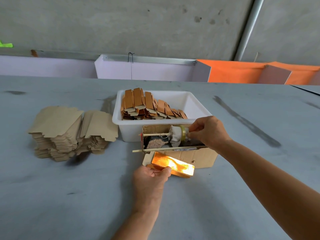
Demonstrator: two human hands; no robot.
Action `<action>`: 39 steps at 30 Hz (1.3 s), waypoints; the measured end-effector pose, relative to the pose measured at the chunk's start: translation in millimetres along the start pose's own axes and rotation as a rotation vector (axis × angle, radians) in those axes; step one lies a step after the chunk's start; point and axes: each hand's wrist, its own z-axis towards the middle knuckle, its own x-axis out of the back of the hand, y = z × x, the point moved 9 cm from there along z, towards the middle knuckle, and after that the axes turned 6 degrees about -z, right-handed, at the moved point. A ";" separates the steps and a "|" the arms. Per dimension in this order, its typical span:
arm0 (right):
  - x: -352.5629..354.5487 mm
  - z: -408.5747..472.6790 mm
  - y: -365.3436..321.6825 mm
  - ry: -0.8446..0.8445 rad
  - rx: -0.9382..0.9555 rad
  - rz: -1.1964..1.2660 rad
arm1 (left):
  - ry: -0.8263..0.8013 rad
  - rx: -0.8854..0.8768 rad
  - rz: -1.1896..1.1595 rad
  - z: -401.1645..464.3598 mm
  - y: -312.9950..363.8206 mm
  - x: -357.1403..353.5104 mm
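Carton sealing, mid-batch

Progress: one gold carton (173, 164) is formed and lies on the tabletop (69, 196), its far end against the front of the cardboard box (199, 157). The left hand (152, 177) grips its near end, thumb on top and fingers underneath. The right hand (209, 132) is up at the tape roll (182, 134), fingertips pinching its rim, probably after the loose end. No strip can be seen on the carton, so I judge taping not yet done for this piece.

Done: the white tub (131, 132) behind is about half filled with folded cartons (149, 106), standing on end and leaning in rows on its left side.

Left: a thick stack of flat blanks (69, 129) sits well to the left. Much of the batch looks unworked.

Materials:
- Carton: long and rectangular, with a crinkled metallic foil face that glares bright orange-gold. A pale board flap shows at the left end.
- Blanks: matte tan card with die-cut notched edges, fanned unevenly.
- Tape roll: yellowish and translucent, threaded on a thin wooden stick (155, 134) beside a wad of frayed white cloth (175, 134).
- Cardboard box: corrugated and open-topped, with a second stick (164, 149) laid along its front edge. Its contents are unclear.
- Tub: smooth white plastic with rounded corners.
- Tabletop: grey, scuffed, streaked with dark marks.
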 end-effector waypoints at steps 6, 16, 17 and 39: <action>4.8 1.8 -1.6 0.006 -0.049 0.036 | -0.018 -0.077 0.038 0.1 5.4 -0.9; 13.5 0.2 -0.1 -0.005 -0.150 0.074 | 0.013 -0.021 0.049 3.8 -3.2 -0.5; 13.5 -0.8 2.2 -0.009 -0.194 0.107 | 0.014 -0.020 0.053 4.4 -3.7 0.0; -13.1 -10.8 7.5 -0.389 -0.609 0.080 | 0.003 -0.001 0.014 5.8 -8.1 2.4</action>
